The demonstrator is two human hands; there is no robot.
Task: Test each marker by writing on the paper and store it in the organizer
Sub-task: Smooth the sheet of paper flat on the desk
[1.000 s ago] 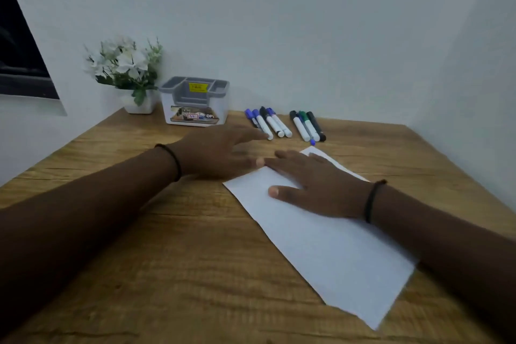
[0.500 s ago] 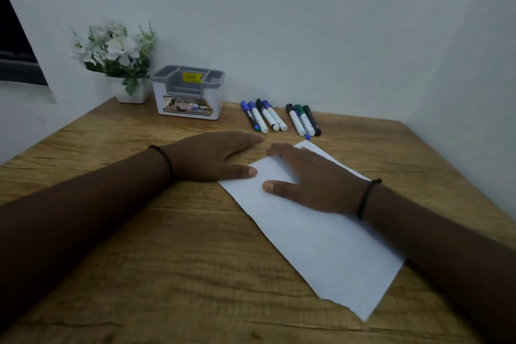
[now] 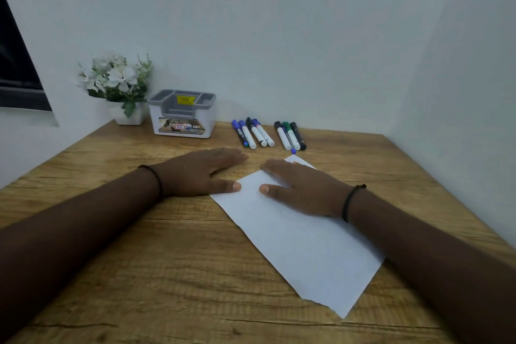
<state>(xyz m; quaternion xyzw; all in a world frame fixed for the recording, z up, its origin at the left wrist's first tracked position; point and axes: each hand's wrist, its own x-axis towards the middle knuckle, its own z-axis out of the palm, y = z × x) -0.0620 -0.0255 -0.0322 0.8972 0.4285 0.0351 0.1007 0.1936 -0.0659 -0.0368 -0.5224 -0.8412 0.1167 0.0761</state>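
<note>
Along the desk's back edge: seven slim plastic markers [image 3: 268,135], light, rigid, smooth; grasp mid-barrel. My left hand [image 3: 195,173] and right hand [image 3: 304,190] lie flat, spread, right pressing thin white paper sheet [image 3: 301,248].

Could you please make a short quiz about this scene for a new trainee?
1. True or false: the right hand lies flat on the paper.
2. Where is the organizer? A) left of the markers B) right of the markers C) on the paper
3. Fill in: the left hand rests flat on the ____, and its thumb reaches the paper's edge.

Key
1. True.
2. A; it stands between the flowers and the markers.
3. Table.
</note>
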